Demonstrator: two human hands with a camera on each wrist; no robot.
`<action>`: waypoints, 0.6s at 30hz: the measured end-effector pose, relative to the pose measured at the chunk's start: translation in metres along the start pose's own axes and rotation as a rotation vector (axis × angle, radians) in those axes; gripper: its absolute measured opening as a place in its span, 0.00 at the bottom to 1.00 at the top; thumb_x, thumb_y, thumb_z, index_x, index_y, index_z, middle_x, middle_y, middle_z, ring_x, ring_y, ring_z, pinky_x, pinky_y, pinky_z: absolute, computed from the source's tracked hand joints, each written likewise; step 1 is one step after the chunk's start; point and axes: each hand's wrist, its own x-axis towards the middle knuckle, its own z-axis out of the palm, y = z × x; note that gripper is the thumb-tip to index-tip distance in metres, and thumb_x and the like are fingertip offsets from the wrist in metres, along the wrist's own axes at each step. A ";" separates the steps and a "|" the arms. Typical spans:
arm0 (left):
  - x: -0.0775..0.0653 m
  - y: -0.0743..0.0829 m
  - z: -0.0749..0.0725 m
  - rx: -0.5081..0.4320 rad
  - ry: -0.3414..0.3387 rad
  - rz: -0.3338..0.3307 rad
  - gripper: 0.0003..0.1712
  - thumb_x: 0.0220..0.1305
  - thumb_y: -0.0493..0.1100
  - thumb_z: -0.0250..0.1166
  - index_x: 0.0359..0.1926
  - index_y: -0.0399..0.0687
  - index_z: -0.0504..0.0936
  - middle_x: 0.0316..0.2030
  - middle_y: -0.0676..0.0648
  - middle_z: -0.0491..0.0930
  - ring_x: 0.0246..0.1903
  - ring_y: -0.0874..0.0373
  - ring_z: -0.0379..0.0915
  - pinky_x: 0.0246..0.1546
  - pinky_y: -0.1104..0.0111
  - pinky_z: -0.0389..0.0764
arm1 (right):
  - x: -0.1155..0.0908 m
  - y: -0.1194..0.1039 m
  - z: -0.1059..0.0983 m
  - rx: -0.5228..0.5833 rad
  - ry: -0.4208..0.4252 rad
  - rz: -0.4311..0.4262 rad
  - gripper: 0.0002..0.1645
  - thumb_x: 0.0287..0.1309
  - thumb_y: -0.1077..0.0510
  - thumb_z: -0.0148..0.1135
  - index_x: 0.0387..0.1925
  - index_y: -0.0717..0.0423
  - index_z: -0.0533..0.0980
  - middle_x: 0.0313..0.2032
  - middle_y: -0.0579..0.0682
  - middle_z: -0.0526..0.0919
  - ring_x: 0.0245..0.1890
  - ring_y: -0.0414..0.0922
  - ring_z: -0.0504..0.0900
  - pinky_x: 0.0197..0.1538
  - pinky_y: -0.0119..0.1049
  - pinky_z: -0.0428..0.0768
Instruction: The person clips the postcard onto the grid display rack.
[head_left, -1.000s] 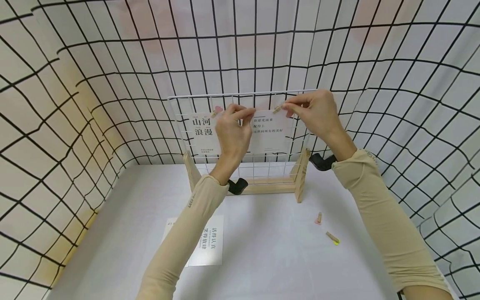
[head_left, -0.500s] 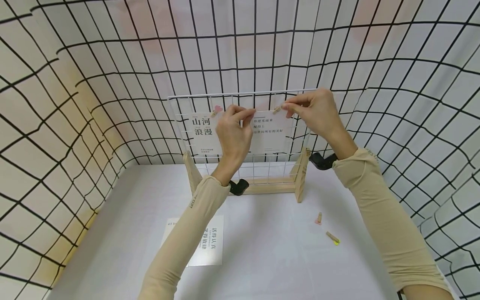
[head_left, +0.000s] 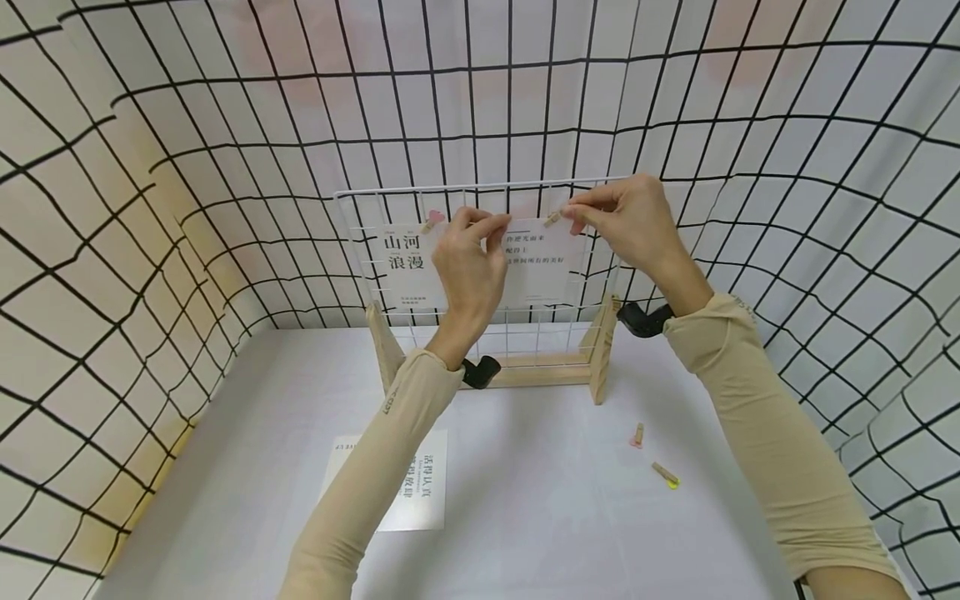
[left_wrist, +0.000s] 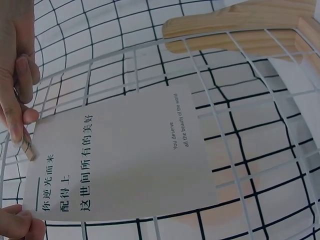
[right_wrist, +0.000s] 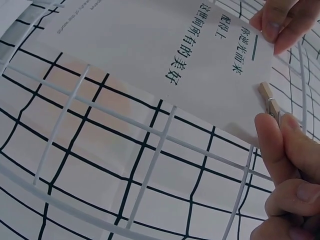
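Note:
My left hand pinches the top left corner of a white printed card, which lies upright against a white wire grid stand. My right hand pinches a small wooden clothespin, its tip over the card's top edge. In the left wrist view, the clothespin sits between both hands' fingers along that edge. Left of this card, another card hangs on the grid under a clothespin with a pink decoration; my left hand hides part of it.
White printed cards lie on the white tabletop, partly under my left forearm. Two loose clothespins rest at right, one pink-tipped and one yellow-tipped. Wooden feet carry the stand. Black wire mesh surrounds the table.
Both hands stay nearly in place, with the same grip on card and clothespin. The left forearm has shifted slightly to the right.

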 end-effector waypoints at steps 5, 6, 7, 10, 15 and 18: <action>0.000 0.000 0.001 -0.004 0.001 0.004 0.06 0.62 0.29 0.70 0.34 0.40 0.93 0.32 0.44 0.86 0.33 0.50 0.83 0.33 0.63 0.80 | 0.000 -0.002 -0.002 -0.018 -0.003 0.012 0.11 0.65 0.55 0.71 0.43 0.58 0.89 0.29 0.56 0.91 0.18 0.36 0.68 0.21 0.28 0.54; 0.000 0.001 0.001 -0.005 0.001 0.004 0.06 0.62 0.29 0.70 0.34 0.40 0.93 0.32 0.44 0.86 0.33 0.50 0.83 0.33 0.63 0.80 | 0.000 -0.003 -0.003 -0.022 -0.004 0.014 0.11 0.65 0.55 0.71 0.43 0.58 0.89 0.29 0.56 0.91 0.17 0.36 0.67 0.20 0.28 0.53; 0.001 0.001 0.001 -0.006 0.002 0.004 0.06 0.62 0.29 0.70 0.34 0.40 0.93 0.32 0.44 0.86 0.33 0.50 0.83 0.33 0.63 0.80 | 0.000 -0.003 -0.003 -0.029 -0.004 0.013 0.11 0.65 0.55 0.71 0.43 0.58 0.89 0.29 0.57 0.91 0.17 0.36 0.65 0.20 0.28 0.53; 0.001 0.001 0.001 -0.005 0.006 0.004 0.06 0.62 0.29 0.70 0.34 0.40 0.93 0.32 0.44 0.86 0.33 0.50 0.83 0.33 0.63 0.80 | 0.001 -0.004 -0.003 -0.036 -0.006 0.011 0.11 0.65 0.55 0.71 0.43 0.58 0.89 0.30 0.57 0.91 0.17 0.36 0.66 0.20 0.27 0.54; 0.001 0.001 0.001 0.006 0.010 -0.002 0.06 0.62 0.29 0.71 0.34 0.40 0.93 0.32 0.44 0.86 0.33 0.50 0.84 0.33 0.63 0.81 | 0.001 -0.004 -0.001 -0.038 -0.014 0.017 0.11 0.65 0.55 0.71 0.43 0.58 0.89 0.30 0.58 0.92 0.21 0.37 0.75 0.23 0.28 0.58; 0.000 0.001 0.001 0.009 0.009 -0.001 0.06 0.62 0.30 0.71 0.34 0.40 0.93 0.32 0.43 0.86 0.33 0.50 0.84 0.33 0.63 0.81 | 0.001 -0.003 0.001 -0.047 -0.017 0.009 0.12 0.66 0.55 0.70 0.44 0.59 0.89 0.31 0.58 0.91 0.21 0.40 0.75 0.23 0.28 0.58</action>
